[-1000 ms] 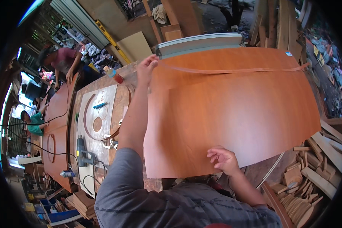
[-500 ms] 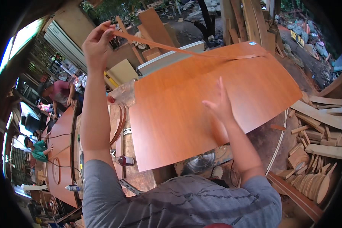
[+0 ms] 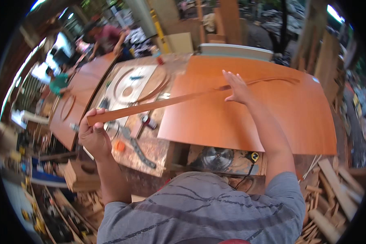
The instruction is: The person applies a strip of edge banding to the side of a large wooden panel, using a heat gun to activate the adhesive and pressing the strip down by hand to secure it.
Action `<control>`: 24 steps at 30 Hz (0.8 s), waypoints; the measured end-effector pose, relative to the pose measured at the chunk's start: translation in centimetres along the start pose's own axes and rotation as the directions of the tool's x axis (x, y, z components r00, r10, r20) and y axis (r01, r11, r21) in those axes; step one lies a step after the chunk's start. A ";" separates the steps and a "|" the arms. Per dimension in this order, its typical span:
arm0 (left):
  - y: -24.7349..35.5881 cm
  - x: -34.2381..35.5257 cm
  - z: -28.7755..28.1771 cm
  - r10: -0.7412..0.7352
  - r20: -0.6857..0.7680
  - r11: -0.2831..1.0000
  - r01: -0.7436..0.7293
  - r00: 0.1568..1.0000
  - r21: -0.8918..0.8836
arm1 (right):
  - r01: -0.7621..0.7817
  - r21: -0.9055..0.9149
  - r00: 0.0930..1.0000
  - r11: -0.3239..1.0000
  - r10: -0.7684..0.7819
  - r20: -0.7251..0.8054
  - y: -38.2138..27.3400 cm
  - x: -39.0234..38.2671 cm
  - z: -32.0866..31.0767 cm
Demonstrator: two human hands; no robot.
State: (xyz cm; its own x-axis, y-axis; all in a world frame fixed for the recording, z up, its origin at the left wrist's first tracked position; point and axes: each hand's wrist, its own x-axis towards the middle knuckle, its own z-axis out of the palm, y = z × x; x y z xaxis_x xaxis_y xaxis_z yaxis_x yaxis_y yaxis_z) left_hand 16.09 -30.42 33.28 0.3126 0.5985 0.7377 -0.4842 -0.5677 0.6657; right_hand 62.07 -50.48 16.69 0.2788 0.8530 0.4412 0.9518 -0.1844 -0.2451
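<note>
My left hand point(image 3: 94, 140), out to the left above the workbench, is closed on the near end of a long, thin wood edging strip point(image 3: 150, 106). The strip slants away to the right and its far part curls over a large reddish-brown wood panel point(image 3: 215, 118). Over that panel my right hand point(image 3: 238, 88) is open, its fingers stretched out and thumb apart. It overlaps the middle of the strip; whether it touches it I cannot tell.
Left of the panel lie a dark bottle point(image 3: 149, 122), an orange round piece point(image 3: 119, 145) and a grey metal bar point(image 3: 140, 152). A saw blade point(image 3: 216, 157) and a yellow tape measure point(image 3: 254, 156) sit before it. Two people work at another panel point(image 3: 87, 85). Scrap wood point(image 3: 339, 187) lies right.
My left hand has come down and nearer with the strip's end. My right hand has risen to the strip, staying open. The whole view has swung toward the left.
</note>
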 end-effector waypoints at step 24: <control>-8.6 -13.0 -23.2 -0.409 0.055 0.910 0.412 0.911 -0.047 | -0.285 -0.159 0.899 0.945 0.322 0.299 -6.6 -12.5 2.8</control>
State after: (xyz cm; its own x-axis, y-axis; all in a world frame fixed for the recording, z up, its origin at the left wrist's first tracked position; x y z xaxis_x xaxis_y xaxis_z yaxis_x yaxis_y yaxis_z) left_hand -2.83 -20.22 15.35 0.5275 0.7466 0.4053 -0.3503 -0.2435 0.9044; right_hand 51.97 -58.59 10.33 0.5185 0.8530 0.0598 0.8404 -0.4953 -0.2201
